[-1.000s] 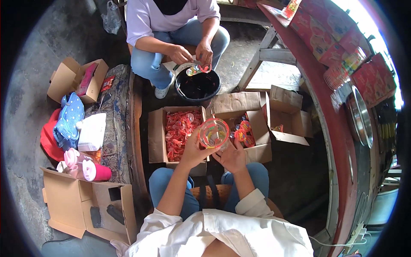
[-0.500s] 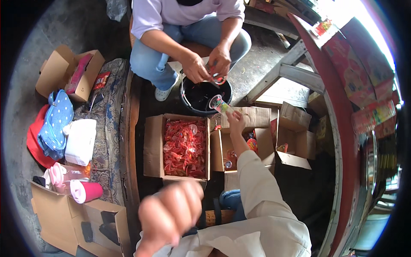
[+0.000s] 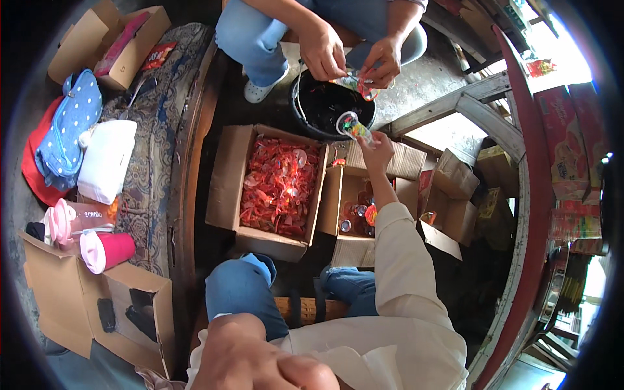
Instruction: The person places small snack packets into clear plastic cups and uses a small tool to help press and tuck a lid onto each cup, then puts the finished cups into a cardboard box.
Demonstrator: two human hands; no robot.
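Head view. The right hand (image 3: 377, 155), its arm stretched forward, grips the base end of a clear cup (image 3: 355, 127) printed in several colours. The cup lies tilted, its mouth turned away from the wearer and in line with the near right part of the rim of the black bucket (image 3: 315, 107); whether it touches the bucket cannot be told. The left hand (image 3: 263, 354) appears large and blurred at the lower edge, its fingers bent; whether it holds anything cannot be told.

Compared with one second earlier, when both hands met at a cup above the cartons, the hands are now well apart. Compared with half a second earlier, the left hand sits lower in the frame, the right hand keeps its grip, and the cartons and bucket lie higher in the field.

Below the bucket, the left carton (image 3: 229, 175) contains red plastic scraps (image 3: 279, 185); the middle carton (image 3: 330, 198), just beside it, contains several small items (image 3: 346, 225). Opposite, a co-worker's hands (image 3: 325, 55) hold a red-edged piece (image 3: 369, 93) above the bucket.
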